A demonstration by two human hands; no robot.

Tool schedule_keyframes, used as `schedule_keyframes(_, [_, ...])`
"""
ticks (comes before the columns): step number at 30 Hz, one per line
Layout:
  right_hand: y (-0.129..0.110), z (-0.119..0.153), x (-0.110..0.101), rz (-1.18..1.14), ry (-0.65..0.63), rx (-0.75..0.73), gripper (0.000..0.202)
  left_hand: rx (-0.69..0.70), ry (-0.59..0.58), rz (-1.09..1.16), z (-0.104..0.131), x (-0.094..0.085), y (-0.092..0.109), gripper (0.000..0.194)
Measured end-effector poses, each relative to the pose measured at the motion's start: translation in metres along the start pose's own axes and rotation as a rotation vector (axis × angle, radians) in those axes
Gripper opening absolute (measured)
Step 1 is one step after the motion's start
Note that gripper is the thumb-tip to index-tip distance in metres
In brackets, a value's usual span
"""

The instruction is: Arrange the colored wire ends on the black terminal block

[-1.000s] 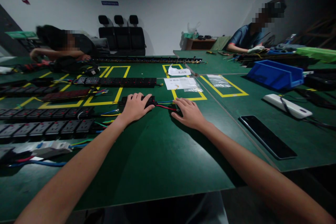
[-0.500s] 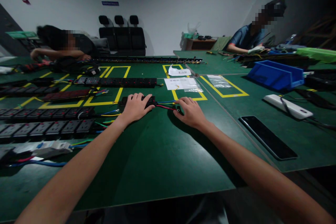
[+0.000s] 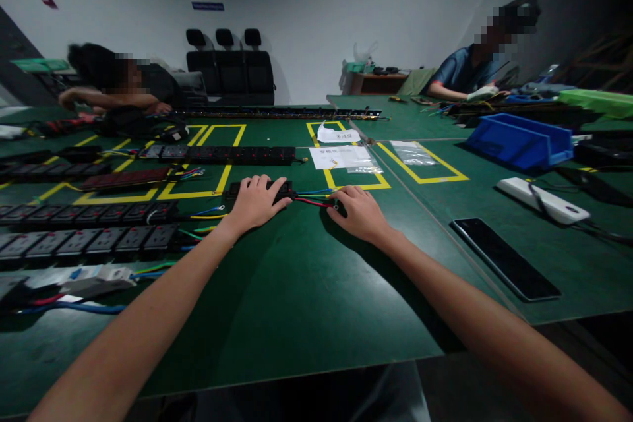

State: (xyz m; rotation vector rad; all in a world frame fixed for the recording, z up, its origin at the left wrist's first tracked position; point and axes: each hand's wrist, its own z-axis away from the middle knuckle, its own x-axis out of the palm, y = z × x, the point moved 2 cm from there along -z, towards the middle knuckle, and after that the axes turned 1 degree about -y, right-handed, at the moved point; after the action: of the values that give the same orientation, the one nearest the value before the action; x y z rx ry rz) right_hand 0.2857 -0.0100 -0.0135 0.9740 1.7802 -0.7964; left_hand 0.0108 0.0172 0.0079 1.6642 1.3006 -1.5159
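Note:
A short black socket strip [image 3: 283, 189] lies on the green table [image 3: 277, 290], with blue, green and red wires [image 3: 312, 202] running out of its right end. My left hand [image 3: 256, 203] covers most of it, palm down, fingers over the far side and thumb along the near right. At the free ends of the wires, my right hand [image 3: 359, 211] is curled, thumb and fingertips bent together on them. Part of the wire ends is hidden by the fingers; a ring terminal [image 3: 335, 207] shows by the thumb.
Socket strips [image 3: 93, 244] with loose wires lie on the left, another strip [image 3: 217, 153] behind. Paper labels [image 3: 331, 157], a plastic bag [image 3: 413, 153], a blue bin [image 3: 519, 142], a white power strip [image 3: 541, 201] and a phone [image 3: 504, 257] lie rightward. Two people work across the table.
The wires by my right hand have shifted slightly, and a green one now shows between the blue and the red. Both hands stay in place. The person at left has raised their head a little.

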Motion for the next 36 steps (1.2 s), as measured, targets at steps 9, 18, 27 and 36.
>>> schedule_keyframes(9, [-0.0006, -0.0005, -0.0033, 0.054, -0.032, -0.019, 0.031, -0.006, 0.020, -0.009, 0.0015, 0.0003, 0.0010, 0.073])
schedule_keyframes(18, [-0.0052, -0.0011, -0.0051, 0.120, -0.114, 0.005, 0.038, -0.001, 0.011, 0.003, 0.0018, 0.0004, -0.0001, 0.073])
schedule_keyframes(27, [-0.0009, 0.0000, -0.0023, 0.111, -0.014, 0.002, 0.034, 0.002, 0.009, 0.014, 0.0011, 0.0011, 0.0001, 0.074])
schedule_keyframes(36, [-0.0001, -0.0005, -0.0041, 0.076, 0.037, 0.021, 0.034, 0.000, 0.009, 0.020, 0.0011, 0.0018, 0.0003, 0.065])
